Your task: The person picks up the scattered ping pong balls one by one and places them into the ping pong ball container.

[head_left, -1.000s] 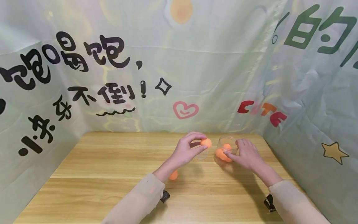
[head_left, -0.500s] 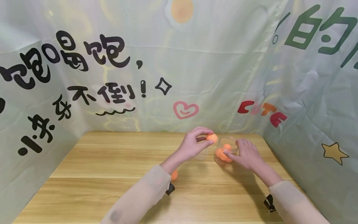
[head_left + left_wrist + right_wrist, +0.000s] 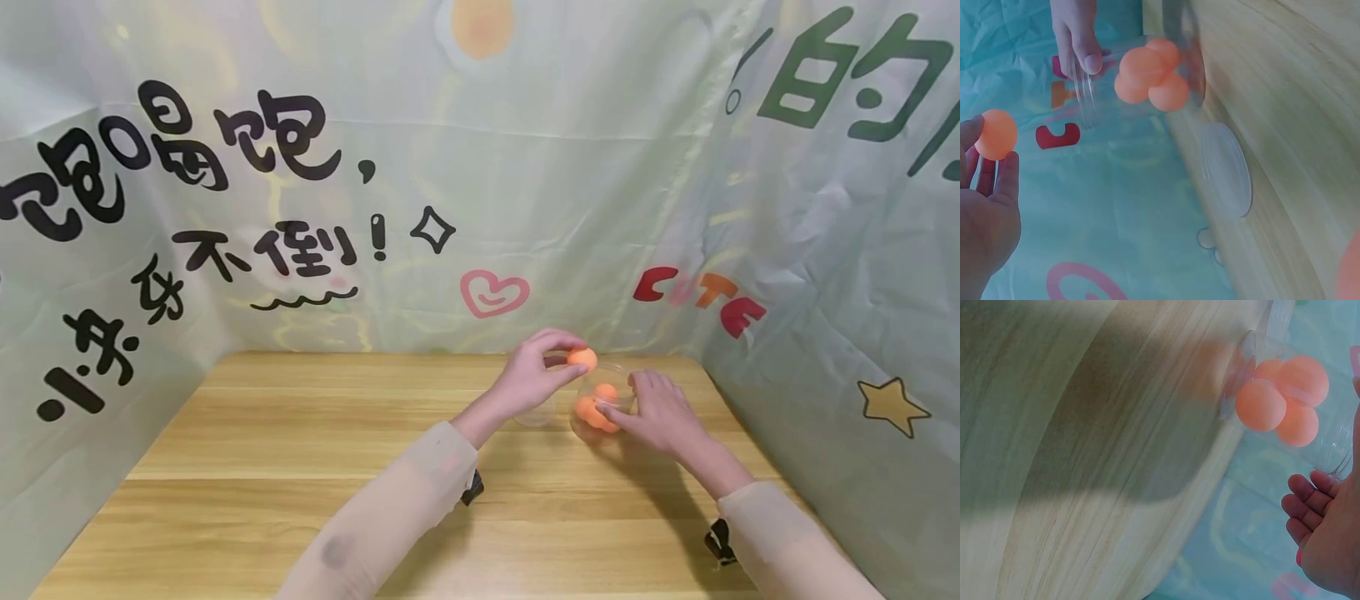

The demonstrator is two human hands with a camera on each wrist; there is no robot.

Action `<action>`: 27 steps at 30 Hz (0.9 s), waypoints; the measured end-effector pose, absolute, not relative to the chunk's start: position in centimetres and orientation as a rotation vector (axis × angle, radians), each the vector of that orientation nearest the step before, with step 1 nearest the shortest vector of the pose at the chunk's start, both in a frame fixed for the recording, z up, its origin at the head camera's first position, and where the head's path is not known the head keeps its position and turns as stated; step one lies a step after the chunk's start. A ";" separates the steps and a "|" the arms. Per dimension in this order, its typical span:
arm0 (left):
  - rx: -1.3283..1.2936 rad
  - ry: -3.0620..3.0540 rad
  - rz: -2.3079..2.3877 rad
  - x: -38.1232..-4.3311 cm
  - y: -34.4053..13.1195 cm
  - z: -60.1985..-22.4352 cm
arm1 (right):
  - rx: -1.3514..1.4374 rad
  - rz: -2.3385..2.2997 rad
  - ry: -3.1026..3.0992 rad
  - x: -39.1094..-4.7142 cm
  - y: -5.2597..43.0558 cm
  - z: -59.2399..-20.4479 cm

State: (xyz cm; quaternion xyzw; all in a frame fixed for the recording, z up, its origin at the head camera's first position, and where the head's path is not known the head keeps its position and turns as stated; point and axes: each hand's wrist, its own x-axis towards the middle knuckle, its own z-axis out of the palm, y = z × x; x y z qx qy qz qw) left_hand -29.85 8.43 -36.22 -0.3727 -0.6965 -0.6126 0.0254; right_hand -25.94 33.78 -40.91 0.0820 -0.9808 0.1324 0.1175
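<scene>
In the head view, my left hand [image 3: 531, 377] pinches an orange ping-pong ball [image 3: 582, 360] between thumb and fingertips, close to the rim of a clear jar [image 3: 619, 390]. The jar stands upright on the table with several orange ping-pong balls [image 3: 597, 410] inside. My right hand [image 3: 663, 414] grips its upper part from the right, thumb across the front and fingers by the rim. In the left wrist view, the held ball is a short way off from the mouth of the jar. A clear round lid [image 3: 1227, 172] lies on the wood left of the jar.
Another orange ball [image 3: 1350, 275] shows at the edge of the left wrist view; the left sleeve hides it from the head view. The wooden table [image 3: 300, 433] ends at printed cloth walls [image 3: 405, 325] behind and on both sides.
My left hand has moved right and slightly up with its ball, up to the jar's rim. The left sleeve now covers the loose ball on the table. The right hand stays on the jar.
</scene>
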 end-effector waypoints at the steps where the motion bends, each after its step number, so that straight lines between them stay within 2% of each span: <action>1: -1.153 -2.162 -1.888 -30.0 8.6 -36.2 | 0.241 0.385 -2.871 -26.0 33.8 -40.9; 27: -1.050 -2.438 -1.792 -31.2 13.9 -37.3 | 0.252 0.404 -2.875 -26.0 33.9 -40.9</action>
